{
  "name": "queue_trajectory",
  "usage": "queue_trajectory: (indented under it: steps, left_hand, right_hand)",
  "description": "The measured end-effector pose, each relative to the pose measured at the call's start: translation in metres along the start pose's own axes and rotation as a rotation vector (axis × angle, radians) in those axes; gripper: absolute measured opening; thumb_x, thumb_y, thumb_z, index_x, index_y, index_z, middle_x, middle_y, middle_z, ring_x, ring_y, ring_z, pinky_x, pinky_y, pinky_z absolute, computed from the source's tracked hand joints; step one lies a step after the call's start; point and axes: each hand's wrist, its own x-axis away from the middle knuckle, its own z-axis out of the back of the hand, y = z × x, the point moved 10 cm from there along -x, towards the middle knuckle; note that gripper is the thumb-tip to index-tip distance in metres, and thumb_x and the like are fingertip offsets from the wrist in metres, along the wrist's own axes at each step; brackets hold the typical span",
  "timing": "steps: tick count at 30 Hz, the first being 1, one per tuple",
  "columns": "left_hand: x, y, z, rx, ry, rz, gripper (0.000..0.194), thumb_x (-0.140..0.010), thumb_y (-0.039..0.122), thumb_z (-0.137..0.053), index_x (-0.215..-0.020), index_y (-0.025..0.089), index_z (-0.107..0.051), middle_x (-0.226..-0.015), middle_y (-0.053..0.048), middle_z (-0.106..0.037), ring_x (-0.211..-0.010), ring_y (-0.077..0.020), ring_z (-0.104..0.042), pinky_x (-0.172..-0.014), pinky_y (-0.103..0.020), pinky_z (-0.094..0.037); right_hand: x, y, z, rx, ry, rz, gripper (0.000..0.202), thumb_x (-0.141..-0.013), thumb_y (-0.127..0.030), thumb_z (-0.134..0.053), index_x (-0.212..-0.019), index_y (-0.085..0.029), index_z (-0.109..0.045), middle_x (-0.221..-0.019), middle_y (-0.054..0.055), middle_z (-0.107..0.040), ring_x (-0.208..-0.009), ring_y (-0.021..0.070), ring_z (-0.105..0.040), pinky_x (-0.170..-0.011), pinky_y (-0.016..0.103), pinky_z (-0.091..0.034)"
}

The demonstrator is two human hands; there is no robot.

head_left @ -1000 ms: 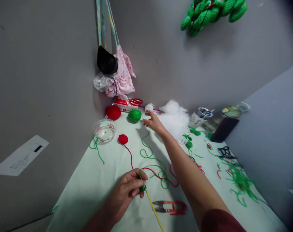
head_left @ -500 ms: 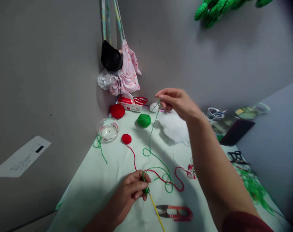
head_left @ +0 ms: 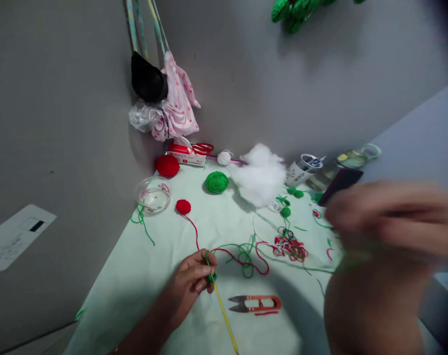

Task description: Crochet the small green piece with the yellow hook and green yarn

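Observation:
My left hand (head_left: 196, 273) pinches a small green crochet piece (head_left: 211, 277), and a yellow crochet hook (head_left: 225, 315) runs down from it toward the bottom edge. My right hand (head_left: 386, 222) is raised at the right, close to the camera and blurred; its fingers look bent together, with green yarn (head_left: 316, 269) stretching toward it. Loose green yarn loops (head_left: 246, 256) and a red strand lie beyond the left hand. The red strand leads to a small red ball (head_left: 183, 206). Orange thread snips (head_left: 260, 303) rest right of the hook.
A green yarn ball (head_left: 217, 182), a larger red ball (head_left: 167, 165), a clear bowl (head_left: 154, 196) and white stuffing (head_left: 259, 177) stand farther back. A red-and-white yarn tangle (head_left: 290, 248) lies at centre right. Behind it are a pen cup (head_left: 303, 170) and dark phone (head_left: 341, 186).
My right hand has swept from above the green ball to the far right, nearer the camera, drawing green yarn along. The view has shifted right. My left hand keeps its hold.

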Motion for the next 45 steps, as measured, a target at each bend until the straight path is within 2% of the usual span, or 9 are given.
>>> queue_trajectory:
  steps: [3,12,17,21,26,31,37,42,45]
  left_hand:
    - [0.0,-0.002,0.0,0.002,0.0,0.004,0.025,-0.065,0.028,-0.088,-0.081,0.013,-0.076,-0.065,0.006,-0.055,-0.047,-0.0031,-0.027,-0.056,-0.023,-0.039]
    - [-0.002,-0.003,0.004,0.017,0.017,-0.008,0.023,-0.065,0.024,-0.088,-0.082,0.013,-0.076,-0.065,0.006,-0.053,-0.048,-0.0024,-0.026,-0.057,-0.022,-0.039]
    - [-0.003,-0.003,0.006,0.041,0.016,-0.015,0.021,-0.067,0.023,-0.087,-0.082,0.013,-0.077,-0.066,0.006,-0.054,-0.048,-0.0027,-0.027,-0.058,-0.022,-0.039]
    - [-0.002,-0.002,0.005,0.056,0.005,-0.014,0.021,-0.067,0.023,-0.087,-0.082,0.013,-0.077,-0.065,0.006,-0.054,-0.048,-0.0026,-0.028,-0.058,-0.022,-0.04]
    - [-0.003,0.0,0.006,0.059,0.022,-0.021,0.022,-0.066,0.022,-0.089,-0.082,0.012,-0.077,-0.065,0.006,-0.056,-0.047,-0.0018,-0.029,-0.057,-0.022,-0.04]
    - [-0.002,0.009,0.009,0.083,0.056,-0.04,0.026,-0.062,0.021,-0.091,-0.08,0.011,-0.077,-0.065,0.005,-0.058,-0.046,-0.001,-0.031,-0.055,-0.02,-0.041]
    - [0.009,0.018,0.002,0.169,0.121,-0.08,0.031,-0.06,0.022,-0.097,-0.083,0.014,-0.077,-0.075,0.005,-0.065,-0.046,0.0017,-0.032,-0.057,-0.017,-0.046]
    - [0.026,0.019,-0.026,0.215,0.135,-0.085,0.035,-0.057,0.022,-0.101,-0.084,0.014,-0.079,-0.077,0.005,-0.065,-0.046,0.0024,-0.034,-0.057,-0.017,-0.049]
    - [0.03,0.017,-0.049,0.141,0.076,-0.102,0.03,-0.062,0.025,-0.1,-0.083,0.014,-0.081,-0.071,0.006,-0.062,-0.046,0.001,-0.034,-0.056,-0.017,-0.049]
  right_hand:
    - [-0.013,0.03,-0.049,0.318,-0.269,-0.104,0.034,-0.101,-0.046,-0.061,-0.121,-0.023,-0.076,-0.092,0.009,-0.081,-0.07,0.0198,-0.071,-0.064,0.032,-0.055]
    - [-0.074,0.14,-0.145,0.407,-0.103,-0.453,0.044,-0.101,-0.03,-0.065,-0.139,-0.009,-0.06,-0.134,0.024,-0.071,-0.111,0.0288,-0.073,-0.097,0.039,-0.053]
    - [-0.077,0.165,-0.162,0.308,-0.144,-0.52,0.022,-0.101,-0.035,-0.065,-0.099,-0.015,-0.073,-0.085,0.002,-0.076,-0.074,0.0162,-0.071,-0.078,0.034,-0.059]
    - [-0.099,0.137,-0.122,0.187,-0.081,-0.447,0.02,-0.097,-0.015,-0.057,-0.093,-0.012,-0.077,-0.06,0.0,-0.068,-0.052,0.0111,-0.057,-0.057,0.024,-0.046]
    - [-0.123,0.044,-0.052,-0.126,0.129,-0.23,0.014,-0.094,-0.012,-0.06,-0.094,-0.012,-0.074,-0.058,-0.003,-0.064,-0.044,0.0063,-0.045,-0.044,0.02,-0.032]
    - [-0.081,-0.041,-0.011,-0.365,0.21,0.068,0.009,-0.099,-0.024,-0.067,-0.101,-0.02,-0.075,-0.056,-0.006,-0.061,-0.04,0.0047,-0.036,-0.039,0.02,-0.026]
    - [0.016,-0.019,-0.013,0.35,0.421,-0.055,0.037,-0.096,-0.025,-0.069,-0.133,-0.023,-0.066,-0.108,0.008,-0.074,-0.063,0.0121,-0.06,-0.056,0.027,-0.053]
    - [0.081,-0.016,-0.112,0.038,-0.018,-0.041,0.053,-0.098,-0.028,-0.071,-0.148,-0.032,-0.056,-0.123,0.008,-0.07,-0.094,0.0186,-0.07,-0.084,0.033,-0.062]
    - [0.103,-0.027,-0.129,-0.167,0.072,-0.013,0.041,-0.102,-0.028,-0.064,-0.143,-0.034,-0.063,-0.116,0.007,-0.071,-0.098,0.0196,-0.069,-0.082,0.033,-0.061]
